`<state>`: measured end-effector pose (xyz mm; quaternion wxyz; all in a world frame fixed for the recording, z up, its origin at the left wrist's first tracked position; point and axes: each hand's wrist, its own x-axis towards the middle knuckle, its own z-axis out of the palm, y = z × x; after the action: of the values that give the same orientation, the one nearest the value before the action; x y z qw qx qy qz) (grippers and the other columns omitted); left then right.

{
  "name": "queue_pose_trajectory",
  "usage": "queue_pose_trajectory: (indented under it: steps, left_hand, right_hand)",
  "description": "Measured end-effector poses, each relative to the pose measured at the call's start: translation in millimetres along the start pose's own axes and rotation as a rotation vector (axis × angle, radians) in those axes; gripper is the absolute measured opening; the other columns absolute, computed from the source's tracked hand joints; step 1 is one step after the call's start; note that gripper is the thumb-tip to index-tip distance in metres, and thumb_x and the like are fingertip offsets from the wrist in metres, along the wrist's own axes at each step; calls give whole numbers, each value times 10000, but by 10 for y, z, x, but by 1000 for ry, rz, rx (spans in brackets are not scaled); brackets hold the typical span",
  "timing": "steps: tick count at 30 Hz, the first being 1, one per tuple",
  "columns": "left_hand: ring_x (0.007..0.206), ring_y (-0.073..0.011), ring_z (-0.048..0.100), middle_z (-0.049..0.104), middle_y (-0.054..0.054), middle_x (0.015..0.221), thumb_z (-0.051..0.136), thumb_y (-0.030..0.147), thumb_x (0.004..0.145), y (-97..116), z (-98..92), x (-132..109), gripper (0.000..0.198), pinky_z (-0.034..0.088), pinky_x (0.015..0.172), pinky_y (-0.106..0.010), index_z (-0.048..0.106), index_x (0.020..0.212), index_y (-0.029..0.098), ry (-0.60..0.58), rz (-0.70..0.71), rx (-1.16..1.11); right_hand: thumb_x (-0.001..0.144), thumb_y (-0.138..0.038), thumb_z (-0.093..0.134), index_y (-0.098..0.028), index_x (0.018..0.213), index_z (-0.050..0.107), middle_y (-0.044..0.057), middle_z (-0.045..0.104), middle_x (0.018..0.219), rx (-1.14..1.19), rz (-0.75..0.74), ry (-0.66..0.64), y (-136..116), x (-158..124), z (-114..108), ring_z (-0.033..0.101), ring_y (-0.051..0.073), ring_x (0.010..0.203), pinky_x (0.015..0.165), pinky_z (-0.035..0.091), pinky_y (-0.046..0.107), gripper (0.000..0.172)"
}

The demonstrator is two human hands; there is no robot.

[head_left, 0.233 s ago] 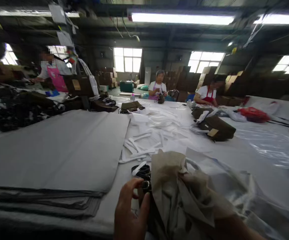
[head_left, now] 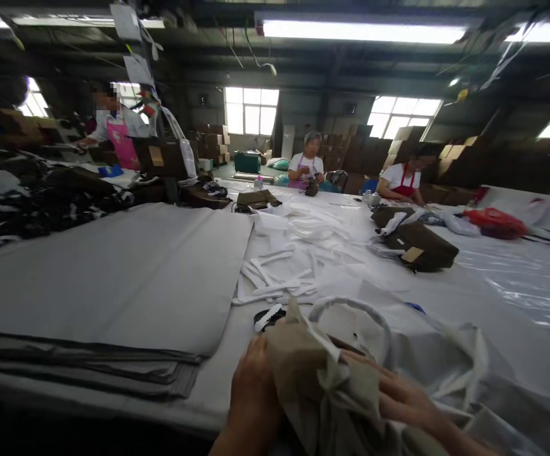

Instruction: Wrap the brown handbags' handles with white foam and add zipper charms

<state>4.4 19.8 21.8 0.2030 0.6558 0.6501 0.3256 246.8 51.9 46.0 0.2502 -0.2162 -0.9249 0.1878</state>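
Observation:
My left hand [head_left: 252, 392] is closed around the left side of a wad of crumpled beige paper [head_left: 313, 380] at the near table edge. My right hand [head_left: 398, 396] presses on the right side of the same wad, fingers bent over it. A white wrapped bag handle [head_left: 351, 308] arches just behind the paper. Beside my left hand lies a small black strap with a white piece [head_left: 268, 316].
A thick stack of grey sheets [head_left: 113, 278] fills the left of the table. White paper strips [head_left: 294, 259] are scattered in the middle. A dark brown bag [head_left: 417, 244] and clear plastic film [head_left: 512, 272] lie right. Three other people [head_left: 306, 168] work at the far end.
The beige paper has been bunched tighter and lower. My left hand now grips it instead of the small black piece. The white handle has come into view.

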Motion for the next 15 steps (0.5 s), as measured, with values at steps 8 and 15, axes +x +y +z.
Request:
queue_pose_trajectory:
  steps: [8, 15]
  left_hand:
    - [826, -231, 652, 707, -85, 908, 555, 153, 845, -105, -89, 150, 140, 495, 740, -313, 679, 787, 180, -153, 122, -80]
    - [846, -205, 652, 721, -53, 930, 670, 226, 789, -169, -160, 229, 162, 481, 768, -277, 721, 935, 179, -110, 87, -414]
  right_hand:
    - [1019, -275, 519, -186, 1395, 581, 96, 684, 1310, -336, -170, -258, -383, 319, -164, 613, 188, 1264, 1059, 499, 254, 391]
    - [1015, -243, 489, -184, 1284, 660, 58, 696, 1296, -510, -263, -344, -357, 297, 175, 669, 227, 1102, 820, 586, 277, 323]
